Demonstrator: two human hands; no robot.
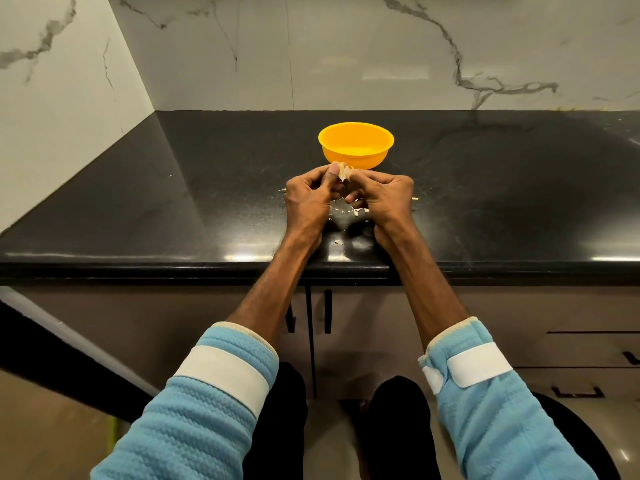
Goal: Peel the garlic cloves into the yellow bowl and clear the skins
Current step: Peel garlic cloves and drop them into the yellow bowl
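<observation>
Yellow bowl (356,147): smooth plastic with a soft sheen. Countertop (173,188): glossy, speckled black stone; wall (346,53): polished veined marble. Sleeves (207,410): quilted light-blue cloth.

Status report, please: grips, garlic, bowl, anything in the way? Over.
Left grip and right grip both pinching garlic clove, just before yellow bowl. Skins scattered on counter below. Nothing blocking bowl.

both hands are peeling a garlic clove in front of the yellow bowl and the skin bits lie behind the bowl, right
Not quite. The head view shows the skin bits on the counter under the left hand and right hand, nearer than the bowl, not behind it. The rest holds: both hands pinch the clove in front of the yellow bowl.
</observation>
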